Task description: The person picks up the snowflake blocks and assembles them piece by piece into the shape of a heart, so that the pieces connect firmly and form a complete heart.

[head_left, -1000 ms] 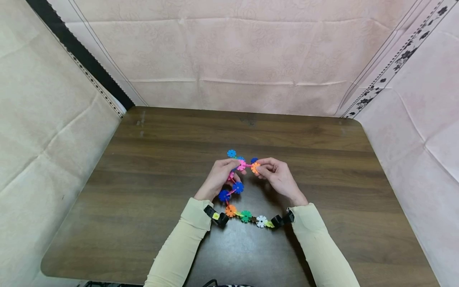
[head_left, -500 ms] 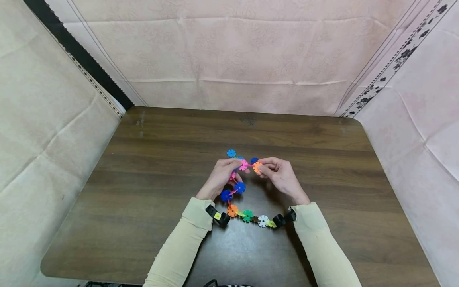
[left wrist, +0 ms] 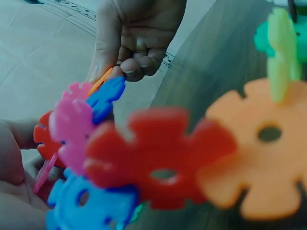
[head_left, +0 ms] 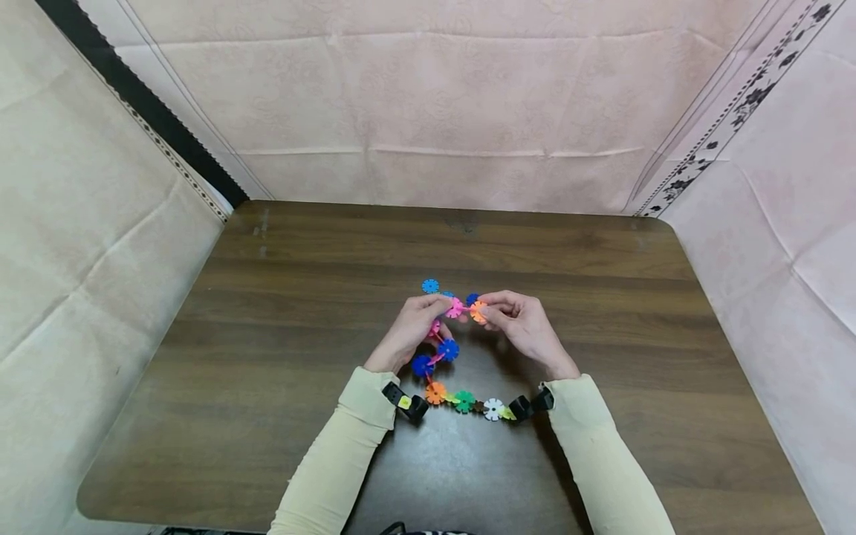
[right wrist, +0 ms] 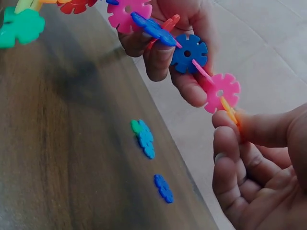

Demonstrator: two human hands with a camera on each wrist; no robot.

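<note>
A chain of slotted plastic flower discs hangs from my left hand (head_left: 416, 327) and curves toward me, past a blue disc (head_left: 449, 350), an orange disc (head_left: 435, 393), a green disc (head_left: 464, 402) and a white disc (head_left: 493, 409). My left fingers grip the chain near its far end, by a pink disc (right wrist: 222, 91). Between thumb and fingertips, my right hand (head_left: 523, 327) pinches an orange disc (head_left: 478, 311) whose edge meets that pink disc. Seen from the right wrist, the orange disc (right wrist: 229, 111) stands edge-on, partly hidden by the fingers.
Beyond the hands, a loose dark blue disc (right wrist: 163, 188) lies on the wooden table (head_left: 321, 282). Near it is a light blue disc (right wrist: 146, 140) with a green piece against it. Pale cloth (head_left: 428, 96) hangs behind the table and along both sides.
Both hands and the chain have shifted very slightly to the right. The right hand's pinch on the orange disc and the left hand's grip on the chain look the same.
</note>
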